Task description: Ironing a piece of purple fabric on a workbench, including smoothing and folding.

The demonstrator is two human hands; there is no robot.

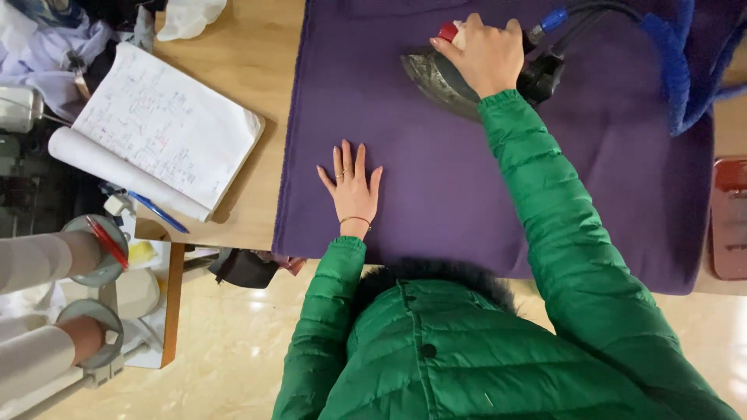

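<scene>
A purple cloth (467,187) lies spread over a wooden table (249,54). My left hand (352,185) rests flat on the cloth near its left edge, fingers apart, with rings and a thin bracelet. My right hand (482,53) grips the handle of a dark metal iron (436,78) that sits on the cloth at the far side, its tip pointing left. A black cord with a blue fitting (554,19) leaves the iron to the right. Both arms wear green padded sleeves.
An open notebook with handwriting (159,128) lies on the table's left part, a blue pen (159,212) beside it. Blue fabric (689,70) hangs at the far right. A reddish-brown object (730,218) sits at the right edge. Thread cones (93,249) stand lower left.
</scene>
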